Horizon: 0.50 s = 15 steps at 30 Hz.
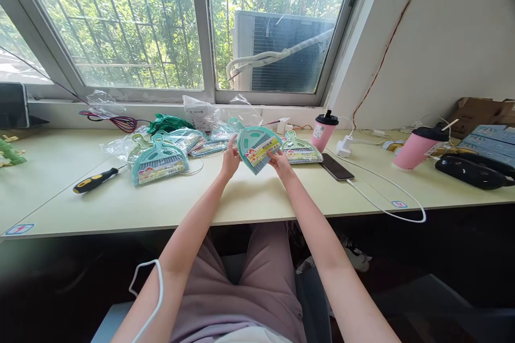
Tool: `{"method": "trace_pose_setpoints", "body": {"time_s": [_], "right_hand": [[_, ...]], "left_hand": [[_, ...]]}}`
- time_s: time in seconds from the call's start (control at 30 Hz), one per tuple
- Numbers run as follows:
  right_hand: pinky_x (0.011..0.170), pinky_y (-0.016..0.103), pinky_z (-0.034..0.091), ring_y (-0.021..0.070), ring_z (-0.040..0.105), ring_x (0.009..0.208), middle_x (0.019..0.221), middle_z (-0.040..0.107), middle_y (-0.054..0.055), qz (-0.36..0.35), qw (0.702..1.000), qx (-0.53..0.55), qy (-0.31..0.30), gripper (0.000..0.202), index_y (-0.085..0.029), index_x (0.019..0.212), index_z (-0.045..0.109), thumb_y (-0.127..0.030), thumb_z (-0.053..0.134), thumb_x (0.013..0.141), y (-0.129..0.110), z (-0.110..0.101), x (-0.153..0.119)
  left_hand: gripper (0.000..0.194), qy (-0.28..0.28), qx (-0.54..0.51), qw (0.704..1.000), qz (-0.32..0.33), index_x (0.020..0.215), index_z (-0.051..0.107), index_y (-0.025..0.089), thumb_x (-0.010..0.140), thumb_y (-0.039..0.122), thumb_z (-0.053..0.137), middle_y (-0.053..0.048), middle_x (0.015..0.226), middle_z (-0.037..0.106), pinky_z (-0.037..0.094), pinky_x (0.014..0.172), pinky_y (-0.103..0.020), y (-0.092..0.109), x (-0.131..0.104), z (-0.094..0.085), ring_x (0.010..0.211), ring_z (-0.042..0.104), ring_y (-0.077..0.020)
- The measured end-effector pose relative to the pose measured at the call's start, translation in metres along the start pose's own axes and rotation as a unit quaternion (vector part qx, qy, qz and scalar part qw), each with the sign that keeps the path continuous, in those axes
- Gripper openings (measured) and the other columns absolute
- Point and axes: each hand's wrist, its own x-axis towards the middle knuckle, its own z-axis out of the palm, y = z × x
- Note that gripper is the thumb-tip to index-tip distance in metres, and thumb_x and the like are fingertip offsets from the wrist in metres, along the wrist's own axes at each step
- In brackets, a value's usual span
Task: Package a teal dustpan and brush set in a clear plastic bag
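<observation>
Between my two hands, above the table, is a mint-green mini dustpan and brush set [259, 144] with a yellow printed label, tilted to one side. My left hand [230, 159] grips its left edge near the handle, fingers closed. My right hand [279, 162] pinches its lower right edge by the label. Behind my right hand lies another dustpan and brush set [301, 153] in clear wrapping. Further sets [160, 162] in the same colour rest in an overlapping pile left of my left hand.
A yellow-black screwdriver [95, 180] lies at the left. Clear plastic bags [201, 112] and green plastic [164, 122] sit by the window. On the right are a phone [337, 166] with a white cable, pink cups [324, 131], and a black case [475, 169].
</observation>
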Motion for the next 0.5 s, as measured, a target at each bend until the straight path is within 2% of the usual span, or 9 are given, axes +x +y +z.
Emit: {"method": "trace_pose_setpoints", "body": {"time_s": [0.13, 0.23, 0.33, 0.4, 0.5], "right_hand": [[0.085, 0.035, 0.061, 0.0189, 0.072, 0.091, 0.096, 0.075, 0.001, -0.023, 0.998, 0.022, 0.045, 0.036, -0.024, 0.094, 0.061, -0.026, 0.082, 0.064, -0.002, -0.004, 0.003], [0.088, 0.034, 0.060, 0.0194, 0.072, 0.099, 0.100, 0.075, 0.002, -0.050, 0.997, 0.044, 0.039, 0.035, -0.024, 0.095, 0.062, -0.028, 0.079, 0.065, -0.005, -0.008, 0.003], [0.088, 0.034, 0.060, 0.0205, 0.071, 0.104, 0.101, 0.075, 0.002, -0.066, 0.996, 0.053, 0.021, 0.036, -0.024, 0.096, 0.063, -0.030, 0.080, 0.064, -0.008, -0.008, 0.002], [0.086, 0.034, 0.060, 0.0210, 0.071, 0.102, 0.103, 0.075, 0.003, -0.061, 0.997, 0.051, -0.007, 0.038, -0.024, 0.096, 0.064, -0.032, 0.081, 0.063, -0.010, -0.006, -0.001], [0.081, 0.033, 0.060, 0.0210, 0.072, 0.093, 0.100, 0.076, 0.003, -0.034, 0.996, 0.025, -0.080, 0.043, -0.024, 0.095, 0.067, -0.033, 0.086, 0.058, -0.010, 0.001, -0.006]], "left_hand": [[0.086, -0.137, 0.009, 0.990, -0.038, 0.153, 0.026, 0.022, 0.076, 0.018, 0.065, -0.008, 0.098, 0.071, 0.057, 0.069, -0.034, -0.002, -0.005, 0.005, 0.069, 0.070, -0.0168], [0.101, -0.233, -0.006, 0.971, -0.050, 0.155, 0.022, 0.024, 0.071, 0.024, 0.076, -0.018, 0.120, 0.066, 0.056, 0.080, -0.040, -0.001, -0.006, 0.000, 0.089, 0.072, -0.0229], [0.101, -0.318, -0.003, 0.945, -0.073, 0.151, 0.036, 0.026, 0.062, 0.023, 0.083, -0.020, 0.136, 0.058, 0.054, 0.091, -0.044, 0.002, -0.004, -0.011, 0.110, 0.067, -0.0280], [0.086, -0.326, -0.013, 0.943, -0.067, 0.143, 0.049, 0.024, 0.063, 0.026, 0.080, -0.017, 0.133, 0.061, 0.052, 0.095, -0.046, 0.004, -0.001, -0.017, 0.116, 0.064, -0.0295], [0.063, -0.250, -0.049, 0.966, -0.049, 0.130, 0.062, 0.019, 0.071, 0.036, 0.074, -0.015, 0.118, 0.070, 0.052, 0.095, -0.047, 0.005, 0.003, -0.017, 0.113, 0.065, -0.0310]]}}
